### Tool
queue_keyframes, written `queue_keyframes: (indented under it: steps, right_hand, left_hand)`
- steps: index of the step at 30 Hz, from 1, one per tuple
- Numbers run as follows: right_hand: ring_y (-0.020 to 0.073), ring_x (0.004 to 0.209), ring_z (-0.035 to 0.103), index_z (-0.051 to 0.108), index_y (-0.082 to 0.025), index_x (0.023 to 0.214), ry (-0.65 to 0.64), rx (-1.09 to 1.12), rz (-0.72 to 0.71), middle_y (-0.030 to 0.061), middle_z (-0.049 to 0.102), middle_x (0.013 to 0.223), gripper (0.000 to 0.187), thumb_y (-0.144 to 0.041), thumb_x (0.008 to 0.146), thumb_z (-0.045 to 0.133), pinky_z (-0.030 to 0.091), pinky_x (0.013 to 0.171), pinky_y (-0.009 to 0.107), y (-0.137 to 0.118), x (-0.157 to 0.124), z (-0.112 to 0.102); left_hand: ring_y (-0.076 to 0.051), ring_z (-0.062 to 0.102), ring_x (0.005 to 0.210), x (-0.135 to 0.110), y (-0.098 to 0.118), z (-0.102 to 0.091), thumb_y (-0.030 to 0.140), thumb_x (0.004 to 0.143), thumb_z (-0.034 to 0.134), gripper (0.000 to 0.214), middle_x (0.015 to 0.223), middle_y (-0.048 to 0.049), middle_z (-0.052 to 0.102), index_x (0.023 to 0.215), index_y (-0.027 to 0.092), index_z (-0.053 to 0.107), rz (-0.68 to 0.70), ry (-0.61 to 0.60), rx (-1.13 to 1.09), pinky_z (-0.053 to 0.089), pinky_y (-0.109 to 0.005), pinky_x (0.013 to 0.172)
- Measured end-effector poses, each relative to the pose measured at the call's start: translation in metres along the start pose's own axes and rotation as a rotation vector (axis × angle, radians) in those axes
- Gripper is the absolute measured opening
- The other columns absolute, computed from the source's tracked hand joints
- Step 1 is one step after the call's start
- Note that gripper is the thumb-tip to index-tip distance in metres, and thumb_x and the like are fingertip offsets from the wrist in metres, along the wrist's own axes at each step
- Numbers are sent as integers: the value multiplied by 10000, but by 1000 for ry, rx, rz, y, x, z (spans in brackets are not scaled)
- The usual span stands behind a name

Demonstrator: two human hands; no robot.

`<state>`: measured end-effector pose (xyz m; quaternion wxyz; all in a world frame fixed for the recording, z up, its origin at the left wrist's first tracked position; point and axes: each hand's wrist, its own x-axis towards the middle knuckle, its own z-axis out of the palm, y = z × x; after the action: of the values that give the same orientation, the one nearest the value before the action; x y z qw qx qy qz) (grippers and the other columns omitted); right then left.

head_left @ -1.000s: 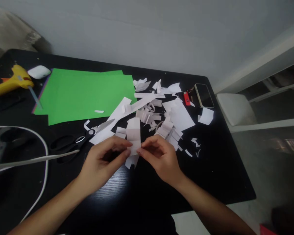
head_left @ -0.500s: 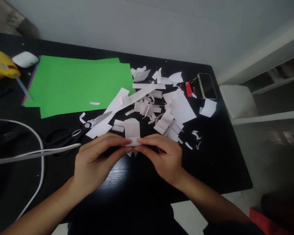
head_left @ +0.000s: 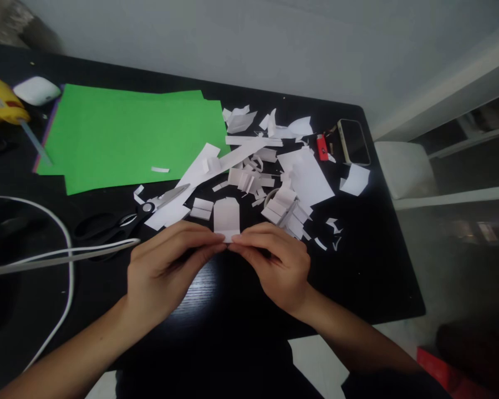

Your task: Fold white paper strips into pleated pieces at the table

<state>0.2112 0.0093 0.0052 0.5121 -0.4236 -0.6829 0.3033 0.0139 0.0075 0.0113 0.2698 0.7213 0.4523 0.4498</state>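
Note:
Between my two hands is a small white piece of paper (head_left: 227,215) with a crease across its near end. My left hand (head_left: 166,271) pinches its near left corner between thumb and fingers. On the near right corner, my right hand (head_left: 280,266) has the same kind of pinch. The far part of the paper stands up away from me, and its lowest edge is partly hidden by my fingertips. Just left of it lies a folded white paper piece (head_left: 202,208). Black-handled scissors (head_left: 120,219) rest beyond my left hand, blades over a white paper strip (head_left: 208,172).
Green sheets (head_left: 141,138) cover the back left of the black table (head_left: 374,277). Paper scraps (head_left: 251,180) are heaped in the middle. A yellow glue gun (head_left: 2,102), white case (head_left: 36,90), white cable (head_left: 69,277), red lighter (head_left: 322,147) and phone (head_left: 353,142) lie around.
The near end of the paper is folded further, so a narrower strip shows between my fingertips. Both hands keep their pinch in nearly the same place. The view has shifted slightly.

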Motion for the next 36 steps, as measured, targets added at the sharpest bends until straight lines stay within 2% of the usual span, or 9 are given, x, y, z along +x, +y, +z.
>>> queue_keyframes:
  steps: [8,13,21,26,31,36]
  right_hand:
    - [145,818,740,777,-239,986,23,-5,9,12,763,907,230,-41,870,771,638,723,300,-2,1,1]
    - [146,816,734,772,-245,969,22,8,46,4,758,902,219,-53,864,783,630,734,303,-2,0,0]
    - [151,832,715,780,-249,955,37,0,60,7,704,904,201,-72,860,790,619,749,318,-4,1,0]
    - [173,910,728,761,-235,950,5,39,56,21,741,956,194,-59,869,768,620,837,348,-5,2,0]
    - [169,906,740,745,-221,966,-44,154,161,17,760,939,184,-60,877,748,623,833,321,-7,-1,2]
    - [141,824,738,743,-229,916,-14,295,345,1,748,888,93,-143,886,765,629,761,271,-10,1,4]
  left_hand:
    - [-126,712,849,-1,0,0,69,907,744,209,969,-15,737,1074,195,738,88,-3,68,572,-245,726]
    - [-143,724,865,-1,-3,2,102,878,788,238,969,-9,754,1079,197,703,69,19,36,591,-269,766]
    - [-143,698,853,1,-1,1,69,892,755,181,931,-3,725,1006,199,700,24,11,23,568,-276,758]
    - [-165,657,898,3,-1,0,92,883,764,172,965,-16,658,986,220,712,41,46,56,553,-296,749]
    - [-200,660,1028,3,-2,-1,121,887,769,168,1068,-36,676,1001,221,697,46,27,49,559,-350,892]
    - [-232,666,1106,3,-4,0,178,882,789,297,1134,-48,695,1139,231,648,15,31,-5,548,-422,981]
